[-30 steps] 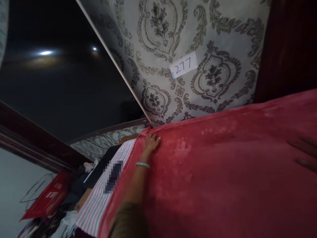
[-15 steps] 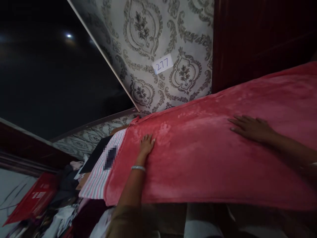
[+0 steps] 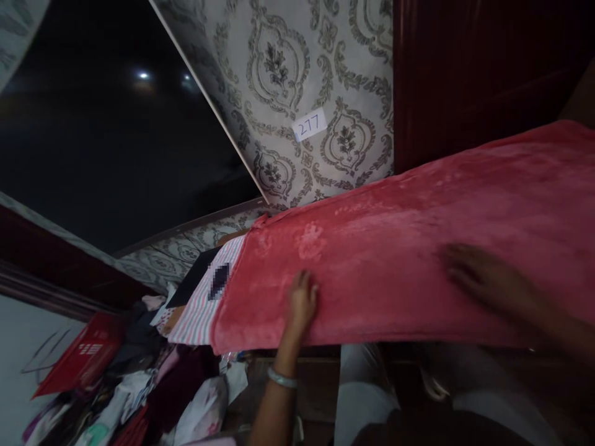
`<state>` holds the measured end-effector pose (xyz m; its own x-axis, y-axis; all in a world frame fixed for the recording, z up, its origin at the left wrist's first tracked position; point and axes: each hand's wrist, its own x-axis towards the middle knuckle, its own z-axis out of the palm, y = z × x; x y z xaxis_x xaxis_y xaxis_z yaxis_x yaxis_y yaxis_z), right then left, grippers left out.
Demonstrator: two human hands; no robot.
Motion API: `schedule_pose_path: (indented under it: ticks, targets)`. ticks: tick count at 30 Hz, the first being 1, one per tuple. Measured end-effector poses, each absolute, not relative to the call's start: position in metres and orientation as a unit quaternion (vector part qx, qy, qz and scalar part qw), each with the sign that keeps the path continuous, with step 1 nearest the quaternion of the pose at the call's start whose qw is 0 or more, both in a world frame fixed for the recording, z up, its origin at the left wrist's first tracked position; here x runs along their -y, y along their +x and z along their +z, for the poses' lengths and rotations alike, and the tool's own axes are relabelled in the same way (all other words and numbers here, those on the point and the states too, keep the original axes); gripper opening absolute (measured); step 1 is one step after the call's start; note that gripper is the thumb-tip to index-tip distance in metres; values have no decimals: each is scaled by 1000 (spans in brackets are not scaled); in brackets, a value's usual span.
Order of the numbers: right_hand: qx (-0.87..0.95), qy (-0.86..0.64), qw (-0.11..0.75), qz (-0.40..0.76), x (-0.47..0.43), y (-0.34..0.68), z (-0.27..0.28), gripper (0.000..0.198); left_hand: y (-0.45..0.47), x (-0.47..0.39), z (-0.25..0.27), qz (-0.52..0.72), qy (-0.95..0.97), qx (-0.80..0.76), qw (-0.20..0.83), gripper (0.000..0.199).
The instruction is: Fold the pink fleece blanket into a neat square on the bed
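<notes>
A red plush blanket (image 3: pixel 381 272) with a faint raised flower pattern lies spread over a long flat surface. My left hand (image 3: pixel 303 302), a bracelet (image 3: pixel 282 378) on its wrist, rests open on the blanket near the front edge, left of the middle. Farther right, my right hand (image 3: pixel 486 275) is over the blanket, open and somewhat blurred, with its fingers pointing left. Neither hand grips the cloth. Beyond the blanket's left end, a striped cloth (image 3: pixel 198 316) shows, with a dark pixelated patch on it.
Patterned wallpaper (image 3: pixel 279 62) with a paper marked 277 (image 3: pixel 310 125) is behind the blanket. A dark window (image 3: pixel 116 142) stands at left, a dark red panel (image 3: pixel 465 74) at right. Clothes and bags (image 3: pixel 202 402) crowd the lower left beside a red bag (image 3: pixel 83 353). My legs (image 3: pixel 365 390) are below.
Both hands have slid toward the blanket's front edge, over its surface. The view has shifted, showing more of the floor and my legs below the front edge.
</notes>
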<state>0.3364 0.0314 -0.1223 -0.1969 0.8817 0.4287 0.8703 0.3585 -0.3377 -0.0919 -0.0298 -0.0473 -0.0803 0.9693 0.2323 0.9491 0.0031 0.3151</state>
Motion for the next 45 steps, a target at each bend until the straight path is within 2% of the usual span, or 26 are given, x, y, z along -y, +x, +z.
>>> schedule_pose_path:
  ticks: [3,5,8,13,19,29,34,37,45]
  targets:
    - [811,-514,275,43,-22,285,-118,63,-26,8,-47,243,745,-615,89,34]
    - [815,-513,268,24,-17,266,-121,63,6,-4,-45,227,732,-633,108,29]
    - [813,-521,261,0,-13,261,-127,62,29,-12,-44,188,696,-688,87,31]
    - [814,-522,255,-8,-14,265,-128,60,33,-8,-48,187,692,-695,54,15]
    - [807,-528,263,-16,-15,261,-130,58,27,-6,-52,231,686,-687,70,17]
    - [807,-525,271,-15,-18,260,-137,58,3,36,-67,228,726,-646,68,15]
    - [812,-523,261,-13,-15,256,-127,53,-57,68,-74,247,709,-660,-28,22]
    - [811,-523,260,-15,-11,251,-115,52,-98,78,-82,241,634,-726,-115,39]
    - [817,-521,245,21,1,264,-112,49,-165,87,-106,227,608,-746,-151,52]
